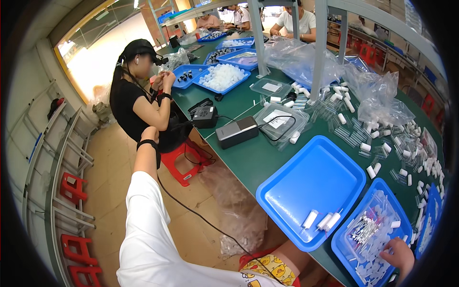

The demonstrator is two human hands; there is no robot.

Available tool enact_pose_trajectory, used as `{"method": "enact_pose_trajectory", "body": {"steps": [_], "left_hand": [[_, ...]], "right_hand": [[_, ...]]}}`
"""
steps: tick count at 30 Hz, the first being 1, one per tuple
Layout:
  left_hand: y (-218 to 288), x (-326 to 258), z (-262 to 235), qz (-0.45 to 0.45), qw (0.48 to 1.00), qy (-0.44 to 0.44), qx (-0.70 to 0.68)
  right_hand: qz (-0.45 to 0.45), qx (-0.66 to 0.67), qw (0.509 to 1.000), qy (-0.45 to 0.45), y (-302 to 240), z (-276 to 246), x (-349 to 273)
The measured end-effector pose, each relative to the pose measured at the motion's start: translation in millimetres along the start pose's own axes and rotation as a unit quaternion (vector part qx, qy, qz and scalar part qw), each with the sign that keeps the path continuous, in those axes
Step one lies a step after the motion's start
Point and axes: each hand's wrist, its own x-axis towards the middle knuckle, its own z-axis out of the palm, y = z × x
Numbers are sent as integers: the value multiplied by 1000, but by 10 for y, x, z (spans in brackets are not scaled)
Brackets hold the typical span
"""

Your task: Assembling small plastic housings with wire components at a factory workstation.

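Down low, right hand (400, 256) in small blue tray (345, 244), fingers curled among white caps (377, 268), grip unclear, left hand hidden.

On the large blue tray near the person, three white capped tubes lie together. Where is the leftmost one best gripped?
Probably across the white cap of the leftmost tube, pinched from above: it lies flat on the blue tray, its left side free and its thin tip too slender.

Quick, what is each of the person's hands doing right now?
Left hand: out of sight; only the outstretched arm with a black wristband shows.
Right hand: resting in the blue tray of small parts; grip cannot be told.
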Motion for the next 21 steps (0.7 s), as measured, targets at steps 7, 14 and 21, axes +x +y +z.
{"method": "enact_pose_trajectory", "body": {"steps": [7, 14, 21], "left_hand": [[1007, -508, 43, -39, 849, 466, -246], [810, 219, 777, 22, 976, -49, -209], [1098, 400, 1981, 75, 933, -150, -319]], "right_hand": [[64, -17, 998, 3, -205, -70, -198], [41, -15, 999, 10, -102, -25, -141], [57, -20, 998, 1, -115, -96, -218]]}}
